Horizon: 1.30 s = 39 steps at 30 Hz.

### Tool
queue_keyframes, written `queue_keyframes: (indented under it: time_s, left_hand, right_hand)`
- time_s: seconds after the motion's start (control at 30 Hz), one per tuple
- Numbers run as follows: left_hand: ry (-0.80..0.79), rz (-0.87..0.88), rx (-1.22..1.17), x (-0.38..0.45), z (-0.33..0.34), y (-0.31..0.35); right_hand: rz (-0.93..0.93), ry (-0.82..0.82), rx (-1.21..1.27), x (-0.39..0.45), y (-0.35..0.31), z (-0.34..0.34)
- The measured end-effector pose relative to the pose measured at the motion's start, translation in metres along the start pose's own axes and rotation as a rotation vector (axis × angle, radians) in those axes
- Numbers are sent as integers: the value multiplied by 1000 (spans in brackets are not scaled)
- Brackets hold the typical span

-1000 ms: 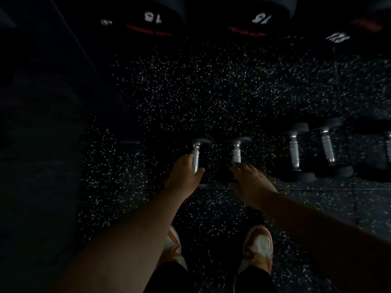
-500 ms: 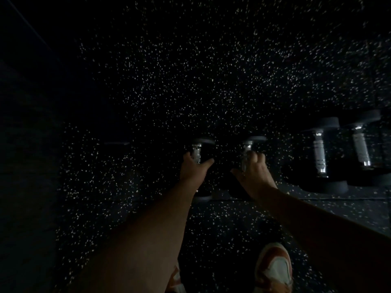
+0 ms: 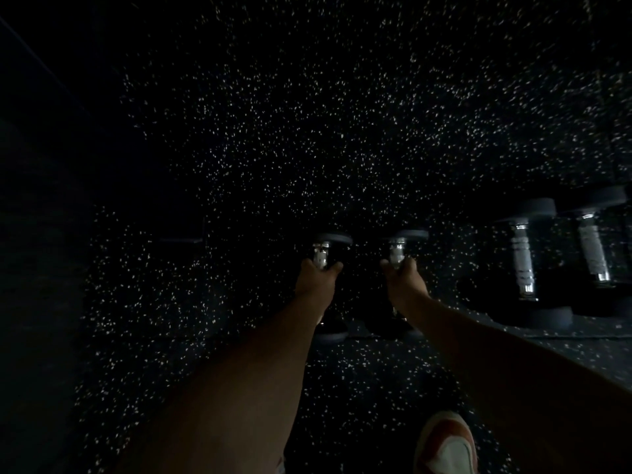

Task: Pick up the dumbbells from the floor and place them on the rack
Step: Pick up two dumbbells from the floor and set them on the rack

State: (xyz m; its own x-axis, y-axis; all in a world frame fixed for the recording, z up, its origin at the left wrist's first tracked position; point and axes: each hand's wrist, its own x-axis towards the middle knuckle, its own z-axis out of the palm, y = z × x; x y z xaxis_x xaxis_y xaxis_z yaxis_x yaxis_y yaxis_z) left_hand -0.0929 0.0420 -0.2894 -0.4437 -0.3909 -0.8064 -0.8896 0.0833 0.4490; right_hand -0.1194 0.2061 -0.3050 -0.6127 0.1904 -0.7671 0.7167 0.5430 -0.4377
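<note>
Two small dumbbells with chrome handles and dark heads lie side by side on the speckled black floor. My left hand (image 3: 316,283) is wrapped around the handle of the left dumbbell (image 3: 332,239). My right hand (image 3: 403,283) is wrapped around the handle of the right dumbbell (image 3: 408,235). Their near heads are mostly hidden under my wrists. The scene is very dark and the rack is out of view.
Two bigger dumbbells (image 3: 523,265) (image 3: 593,254) lie to the right on the floor. My orange and white shoe (image 3: 444,446) shows at the bottom. A dark wall or panel (image 3: 37,234) fills the left side.
Both hands have gone from reaching over the handles to closing around them. The view has tilted down, so the numbered weights at the top left the frame.
</note>
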Motion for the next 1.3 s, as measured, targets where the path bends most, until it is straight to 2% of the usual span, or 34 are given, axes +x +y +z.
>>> queue_keyframes:
  time_s: [0.13, 0.23, 0.5, 0.83, 0.97, 1.07, 1.3]
  left_hand:
    - [-9, 27, -48, -9, -7, 1]
    - [57, -7, -96, -31, -13, 9]
    - [34, 16, -95, -135, -72, 50]
    - [-6, 138, -230, -295, -189, 151]
    - [-11, 235, -283, -352, -243, 194]
    - [6, 339, -320, -384, -283, 226]
    - [-19, 437, -329, -437, -366, 317]
  right_hand:
    - [2, -3, 1, -10, 0, -7]
    - [8, -15, 6, -32, -1, -18]
    - [-33, -58, 48, -142, -42, -72]
    - [-192, 1, -43, -308, -171, -160]
    - [-249, -13, 4, -369, -229, -194]
    - [-287, -19, 48, -410, -270, -218]
    - [-412, 94, 54, -486, -370, -267]
